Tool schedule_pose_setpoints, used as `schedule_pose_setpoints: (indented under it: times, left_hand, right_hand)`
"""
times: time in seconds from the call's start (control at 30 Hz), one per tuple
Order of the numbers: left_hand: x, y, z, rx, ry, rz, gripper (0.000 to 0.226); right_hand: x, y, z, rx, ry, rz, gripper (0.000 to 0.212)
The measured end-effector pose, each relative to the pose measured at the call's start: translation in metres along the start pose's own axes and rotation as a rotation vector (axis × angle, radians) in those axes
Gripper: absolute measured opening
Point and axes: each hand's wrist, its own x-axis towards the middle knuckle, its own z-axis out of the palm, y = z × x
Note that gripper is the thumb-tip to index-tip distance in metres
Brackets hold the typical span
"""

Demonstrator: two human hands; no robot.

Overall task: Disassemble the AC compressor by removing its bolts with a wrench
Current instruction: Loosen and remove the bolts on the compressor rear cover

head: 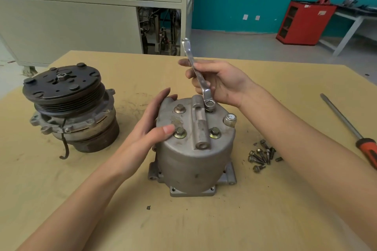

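Observation:
A grey aluminium compressor housing (193,159) stands upright on the wooden table (204,220). Its top carries bolts at the front left (180,132), front right (214,133) and back left (180,108). My left hand (151,128) steadies the housing's left side, thumb lying on the top. My right hand (220,81) grips the shaft of a silver ring wrench (196,73), whose ring end sits over the back right bolt (209,104). A capped port (230,120) sticks out at the right rim.
The compressor's clutch and pulley half (67,108) stands at the left of the table. Several loose bolts (262,155) lie right of the housing. An orange-handled screwdriver (353,130) lies at the far right. Behind are a cabinet (81,16) and a red rack (304,22).

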Motion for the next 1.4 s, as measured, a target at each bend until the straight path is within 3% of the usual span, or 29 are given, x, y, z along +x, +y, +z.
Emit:
schedule_pose_setpoints:
  times: [0.13,0.4,0.5,0.6,0.7,0.8,0.97,1.07,1.13,1.2,1.33,1.4]
  left_hand:
    - [0.000,-0.002,-0.001,0.015,-0.014,0.001,0.077]
    - [0.001,-0.003,0.000,0.008,-0.012,-0.006,0.076]
    - [0.001,-0.002,0.000,0.009,-0.016,-0.006,0.078]
    - [0.000,-0.002,0.001,0.011,-0.023,-0.009,0.080]
    - [0.000,-0.001,0.001,0.006,-0.017,-0.011,0.079]
    - [-0.001,-0.001,0.002,0.006,-0.011,-0.010,0.078]
    - [-0.001,0.000,0.003,-0.009,0.000,-0.009,0.080]
    - [-0.001,0.000,0.003,-0.003,-0.004,-0.010,0.080]
    - [-0.001,0.000,0.003,-0.006,-0.002,-0.013,0.080]
    - [-0.001,0.000,0.002,-0.007,-0.006,-0.014,0.080]
    - [-0.001,-0.001,0.002,-0.005,-0.010,-0.012,0.080]
    - [0.000,-0.001,0.002,-0.010,-0.011,-0.010,0.080]
  right_hand:
    - [-0.010,-0.003,0.000,-0.055,0.080,-0.169,0.021]
    - [-0.034,-0.018,-0.002,0.213,0.330,-0.322,0.018]
    - [-0.053,-0.013,0.008,0.036,0.461,-0.548,0.009]
    - [-0.081,0.002,0.016,-0.323,0.563,-0.850,0.014]
    - [-0.101,0.022,0.021,-0.503,0.464,-1.085,0.018]
    - [-0.110,0.041,0.020,-0.575,0.322,-1.166,0.015]
    - [-0.117,0.062,0.015,-0.814,0.428,-1.188,0.022]
    - [-0.117,0.066,0.013,-0.954,0.402,-1.236,0.018]
    - [-0.118,0.067,0.012,-1.011,0.366,-1.244,0.016]
    - [-0.119,0.066,0.009,-0.885,0.367,-1.163,0.013]
    - [-0.105,0.041,-0.006,-0.031,0.388,-0.642,0.018]
    - [-0.081,0.027,-0.016,0.223,0.358,-0.361,0.017]
